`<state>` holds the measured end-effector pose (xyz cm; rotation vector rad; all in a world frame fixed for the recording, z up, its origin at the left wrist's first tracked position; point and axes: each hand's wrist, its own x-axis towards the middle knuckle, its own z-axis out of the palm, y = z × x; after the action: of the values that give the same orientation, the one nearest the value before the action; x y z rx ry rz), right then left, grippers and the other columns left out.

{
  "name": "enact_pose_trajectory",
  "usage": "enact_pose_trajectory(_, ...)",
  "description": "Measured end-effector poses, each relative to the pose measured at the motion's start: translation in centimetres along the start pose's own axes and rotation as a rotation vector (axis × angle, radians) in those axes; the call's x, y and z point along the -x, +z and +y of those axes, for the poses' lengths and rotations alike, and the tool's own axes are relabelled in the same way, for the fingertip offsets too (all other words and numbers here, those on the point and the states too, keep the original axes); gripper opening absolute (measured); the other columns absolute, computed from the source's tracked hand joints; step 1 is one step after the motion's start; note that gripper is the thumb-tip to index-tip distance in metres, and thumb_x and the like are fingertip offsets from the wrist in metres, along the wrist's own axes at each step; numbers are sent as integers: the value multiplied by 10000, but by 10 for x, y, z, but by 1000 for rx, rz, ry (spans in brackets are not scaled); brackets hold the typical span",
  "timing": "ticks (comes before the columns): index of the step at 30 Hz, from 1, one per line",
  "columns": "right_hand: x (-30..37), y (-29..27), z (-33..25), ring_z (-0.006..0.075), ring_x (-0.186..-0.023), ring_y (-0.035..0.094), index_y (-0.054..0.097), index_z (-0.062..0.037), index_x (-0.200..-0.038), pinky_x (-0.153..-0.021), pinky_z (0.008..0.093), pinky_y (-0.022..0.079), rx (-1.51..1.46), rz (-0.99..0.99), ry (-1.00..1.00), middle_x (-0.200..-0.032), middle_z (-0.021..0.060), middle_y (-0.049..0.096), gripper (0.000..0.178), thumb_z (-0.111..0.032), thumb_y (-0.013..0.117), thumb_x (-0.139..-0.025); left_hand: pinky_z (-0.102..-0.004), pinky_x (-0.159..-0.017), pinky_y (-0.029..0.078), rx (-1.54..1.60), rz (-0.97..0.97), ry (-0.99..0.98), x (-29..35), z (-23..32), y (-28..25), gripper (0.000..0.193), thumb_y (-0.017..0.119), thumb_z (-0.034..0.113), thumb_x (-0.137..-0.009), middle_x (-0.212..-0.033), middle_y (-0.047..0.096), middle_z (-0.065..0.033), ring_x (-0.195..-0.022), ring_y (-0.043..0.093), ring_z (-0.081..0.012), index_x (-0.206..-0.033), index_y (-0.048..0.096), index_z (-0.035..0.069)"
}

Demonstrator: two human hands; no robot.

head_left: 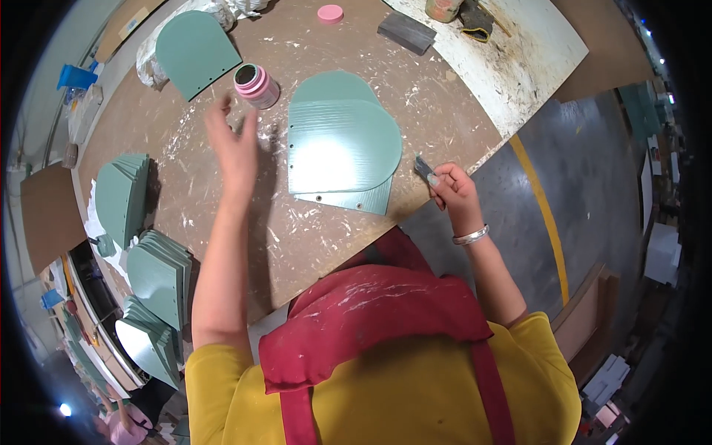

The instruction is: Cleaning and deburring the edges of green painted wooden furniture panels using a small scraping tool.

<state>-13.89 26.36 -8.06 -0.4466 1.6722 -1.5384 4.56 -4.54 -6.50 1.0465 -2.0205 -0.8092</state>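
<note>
My left hand [234, 147] is over the table with thumb and fingers apart and nothing in it. Just beyond its fingertips stands a pink open jar [257, 87], dark inside and tilted in the view. At the table's near right edge my right hand [455, 190] pinches a small dark tool [423, 169], too small to name exactly. Between the hands lie two green round-ended panels, the glossy upper panel [345, 144] turned across the lower panel [335, 83]. Small holes run along their straight edges.
Another green panel [197, 53] leans at the back left. Several stacked green panels [157, 271] stand along the left edge. A pink lid [330, 14], a dark grey block [406, 33] and a stained white board [512, 52] are at the back. A yellow line [540, 211] crosses the floor.
</note>
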Motion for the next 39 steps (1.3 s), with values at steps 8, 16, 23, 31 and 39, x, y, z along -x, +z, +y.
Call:
enact_pose_trajectory(8,-2,26,10,36,-549,439,528,-30,-898,-495,195,351,50,120,-83,-615,-25,509,39,-63,549,-892,-455,-954,377,-345,-611,523,41,56,21,467,658,319,-783,-1316,493,-41,-1206,440,-282,-1210,565,155)
enact_pose_trajectory(16,-3,28,10,29,-517,386,518,-15,-895,-468,193,302,179,93,-129,-587,-37,464,23,-34,525,-908,-459,-937,379,-374,-637,480,38,58,23,438,665,307,-772,-1315,498,-31,-1200,446,-266,-1179,596,163)
enact_pose_trajectory(23,-2,28,15,28,-520,379,511,-21,-884,-471,198,304,224,176,-182,-582,-47,438,25,-27,522,-905,-461,-928,379,-357,-626,455,38,60,24,367,612,349,-830,-1299,513,-43,-1196,450,-262,-1143,624,157)
enact_pose_trajectory(31,2,39,0,23,-530,361,505,-26,-887,-480,201,302,241,253,-111,-588,-53,424,41,-54,510,-917,-454,-927,376,-340,-627,461,37,61,24,336,596,322,-847,-1280,526,-41,-1181,462,-257,-1131,631,147)
enact_pose_trajectory(39,8,44,-8,53,-506,407,509,-33,-909,-434,228,340,244,225,-86,-598,-18,460,52,-84,498,-910,-442,-878,438,-321,-641,497,28,60,21,278,536,207,-875,-1235,558,-43,-1136,503,-242,-1126,605,109)
